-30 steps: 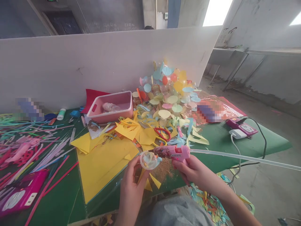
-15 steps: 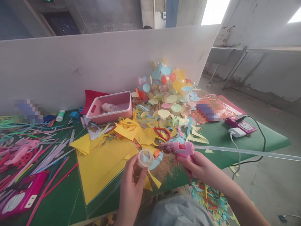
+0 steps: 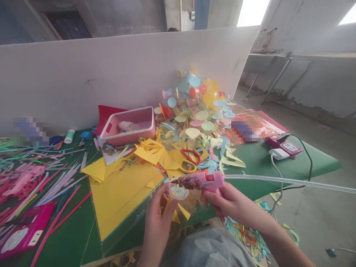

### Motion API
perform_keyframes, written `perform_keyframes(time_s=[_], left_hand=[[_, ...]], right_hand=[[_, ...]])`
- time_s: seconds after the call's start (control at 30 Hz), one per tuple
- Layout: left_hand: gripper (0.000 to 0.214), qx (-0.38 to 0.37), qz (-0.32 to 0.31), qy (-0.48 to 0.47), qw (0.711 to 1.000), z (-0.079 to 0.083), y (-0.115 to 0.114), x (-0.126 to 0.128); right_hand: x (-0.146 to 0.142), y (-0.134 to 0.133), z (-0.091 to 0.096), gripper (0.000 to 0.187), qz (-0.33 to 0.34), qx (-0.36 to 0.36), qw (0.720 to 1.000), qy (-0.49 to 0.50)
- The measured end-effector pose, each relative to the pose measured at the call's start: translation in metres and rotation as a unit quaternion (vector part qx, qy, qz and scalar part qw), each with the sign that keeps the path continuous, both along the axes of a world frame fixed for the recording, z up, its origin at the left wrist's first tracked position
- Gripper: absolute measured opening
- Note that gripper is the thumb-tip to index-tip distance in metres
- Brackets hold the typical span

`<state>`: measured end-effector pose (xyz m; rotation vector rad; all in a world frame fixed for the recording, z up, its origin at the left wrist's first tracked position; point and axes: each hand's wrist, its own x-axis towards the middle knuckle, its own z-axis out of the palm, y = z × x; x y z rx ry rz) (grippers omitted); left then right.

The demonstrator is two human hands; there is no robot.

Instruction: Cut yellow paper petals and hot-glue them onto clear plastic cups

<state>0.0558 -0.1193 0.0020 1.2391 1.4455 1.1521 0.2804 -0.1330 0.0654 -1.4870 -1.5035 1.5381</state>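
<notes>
Between the thumb and fingers of my left hand (image 3: 160, 213) is a small clear plastic cup (image 3: 179, 193), its mouth tilted up toward me. My right hand (image 3: 228, 198) grips a pink hot glue gun (image 3: 210, 182) with a small red light on it. The gun's dark, stained nozzle points left and reaches the cup's rim; whether it touches cannot be made out. A long clear glue stick (image 3: 278, 181) runs out of the gun's back to the right. Red and yellow scissors (image 3: 191, 159) lie just beyond the gun.
Yellow paper sheets (image 3: 119, 200) and scraps cover the table's middle. Behind stand a pink bin (image 3: 129, 128) and a heap of plastic cups with paper discs (image 3: 198, 107). Pink power strips (image 3: 283, 147) lie at right and left, and colored pipe cleaners (image 3: 55, 181) spread at left.
The glue gun has moved left, bringing its nozzle to the cup. My left hand has shifted slightly right and down with the cup. The view has tilted a little.
</notes>
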Motion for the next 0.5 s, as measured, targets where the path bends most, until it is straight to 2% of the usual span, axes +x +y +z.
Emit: perform_keyframes(time_s=[0.3, 0.5], left_hand=[[0.053, 0.047, -0.002, 0.057, 0.997, 0.0016, 0.0018, -0.0022], [0.050, 0.045, -0.011, 0.059, 0.997, 0.0058, 0.0019, -0.0007]], right_hand=[[0.0028, -0.0009, -0.0044, 0.049, -0.004, 0.003, 1.000, -0.006], [0.0020, 0.0032, -0.0016, 0.050, -0.014, 0.004, 1.000, -0.013]])
